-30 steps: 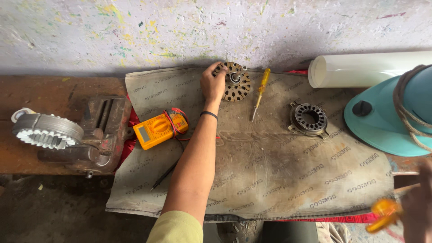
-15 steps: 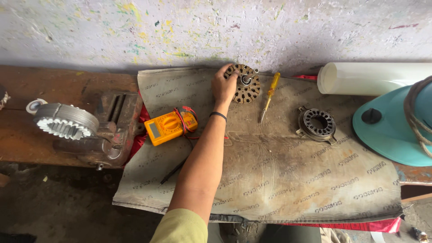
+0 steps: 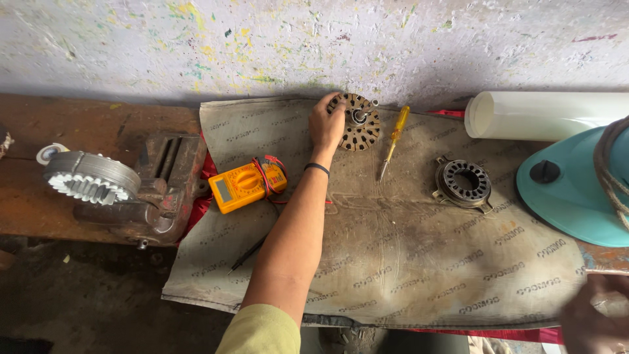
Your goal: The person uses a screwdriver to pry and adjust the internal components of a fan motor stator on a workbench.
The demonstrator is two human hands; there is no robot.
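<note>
1. Our left hand (image 3: 325, 126): arm stretched forward across the mat, fingers curled onto the left rim of the slotted round core.
2. Slotted round core (image 3: 357, 122): brown disc with a short shaft at its centre, lying at the far edge of the grey mat (image 3: 406, 262), close to the wall.
3. Yellow-handled screwdriver (image 3: 393, 139): just right of the core, apart from it.
4. Dark wound ring (image 3: 464, 183): on the mat, further right.
5. Orange multimeter (image 3: 247, 185): at the mat's left edge, leads wrapped round it.
6. Bench vise (image 3: 141, 196): on the table, left of the mat.
7. Our right hand (image 3: 593, 314): blurred at the lower right corner; we cannot tell how its fingers stand.
</note>
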